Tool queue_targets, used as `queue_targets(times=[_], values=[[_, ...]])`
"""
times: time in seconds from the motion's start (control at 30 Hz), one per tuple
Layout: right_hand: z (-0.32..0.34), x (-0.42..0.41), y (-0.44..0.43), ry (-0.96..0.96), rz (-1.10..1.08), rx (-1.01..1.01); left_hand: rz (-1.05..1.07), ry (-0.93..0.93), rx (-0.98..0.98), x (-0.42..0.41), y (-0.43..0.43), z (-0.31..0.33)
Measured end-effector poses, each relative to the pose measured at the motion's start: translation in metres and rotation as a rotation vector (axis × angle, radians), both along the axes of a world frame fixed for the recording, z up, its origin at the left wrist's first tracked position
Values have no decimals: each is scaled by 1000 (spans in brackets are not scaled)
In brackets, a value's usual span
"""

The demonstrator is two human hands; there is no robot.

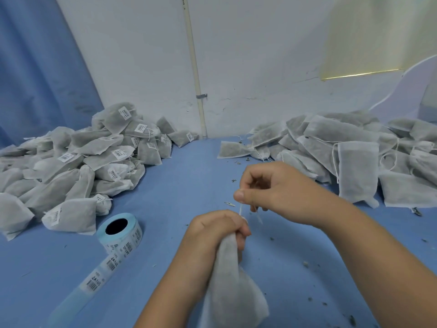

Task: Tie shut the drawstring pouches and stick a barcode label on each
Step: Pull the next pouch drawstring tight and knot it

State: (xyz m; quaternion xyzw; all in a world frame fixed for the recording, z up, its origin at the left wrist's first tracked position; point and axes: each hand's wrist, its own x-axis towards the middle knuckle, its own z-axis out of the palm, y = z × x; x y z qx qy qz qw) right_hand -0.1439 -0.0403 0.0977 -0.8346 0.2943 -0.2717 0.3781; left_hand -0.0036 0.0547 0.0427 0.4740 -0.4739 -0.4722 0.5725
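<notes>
One pouch (234, 292), seemingly soft and light, held low over the blue desk (177, 185), has its gathered neck gripped by the left hand (216, 230) while the right hand's (279, 185) fingers (247, 179) pinch the thin drawstring (240, 209), probably the surest hold.

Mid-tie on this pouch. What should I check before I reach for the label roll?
1. Left hand grips the pouch neck: ok.
2. Right hand pinches the drawstring: ok.
3. Knot finished: cannot tell, hidden at the left fingers.
4. Barcode label on this pouch: not ok, none on the visible side.
5. Label roll lies on the table to the left, labelled strip pulled out: ok.
</notes>
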Motion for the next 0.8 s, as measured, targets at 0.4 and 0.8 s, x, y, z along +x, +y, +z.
queue_targets(times=[0.4, 0.8], values=[[15, 1, 19, 105, 54, -110, -71, 508, 72, 2, -8, 1], [5, 3, 17, 149, 57, -54, -23, 269, -4, 7, -7, -5]])
